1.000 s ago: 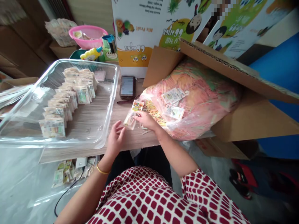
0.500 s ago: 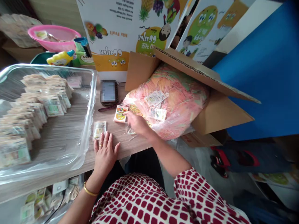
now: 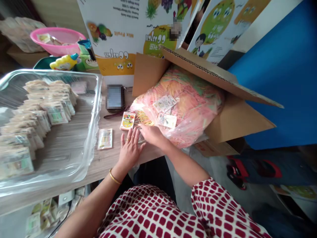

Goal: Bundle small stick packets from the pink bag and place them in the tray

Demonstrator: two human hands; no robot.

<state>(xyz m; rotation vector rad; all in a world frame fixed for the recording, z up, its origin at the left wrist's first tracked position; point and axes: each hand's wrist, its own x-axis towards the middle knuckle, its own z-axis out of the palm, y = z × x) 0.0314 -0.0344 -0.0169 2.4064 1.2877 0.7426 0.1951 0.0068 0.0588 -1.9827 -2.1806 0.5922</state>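
My left hand [image 3: 130, 145] is open, its fingers spread over the table just below a small stack of printed sachets [image 3: 127, 120] with fruit and a green cartoon on top. My right hand [image 3: 151, 135] is closed beside it, at the mouth of a large clear bag [image 3: 190, 99] full of thin pink, yellow and green candy sticks. What its fingers hold, if anything, is hidden. Loose yellowish sticks [image 3: 143, 118] lie at the bag's mouth. A filled sachet [image 3: 105, 138] with coloured sticks showing lies left of my left hand. A few flat sachets [image 3: 167, 120] rest on the bag.
A clear plastic tray [image 3: 95, 109] with rows of filled sachets [image 3: 37, 112] takes up the left. Behind stand a phone in a dark case [image 3: 115, 97], a pink basin [image 3: 59, 39] and printed cartons [image 3: 116, 33]. An open cardboard box [image 3: 244, 117] holds the bag.
My left hand has moved right, off the filled sachet, to below the stacked sachets. My right hand has drawn slightly back to the right, away from the stack.
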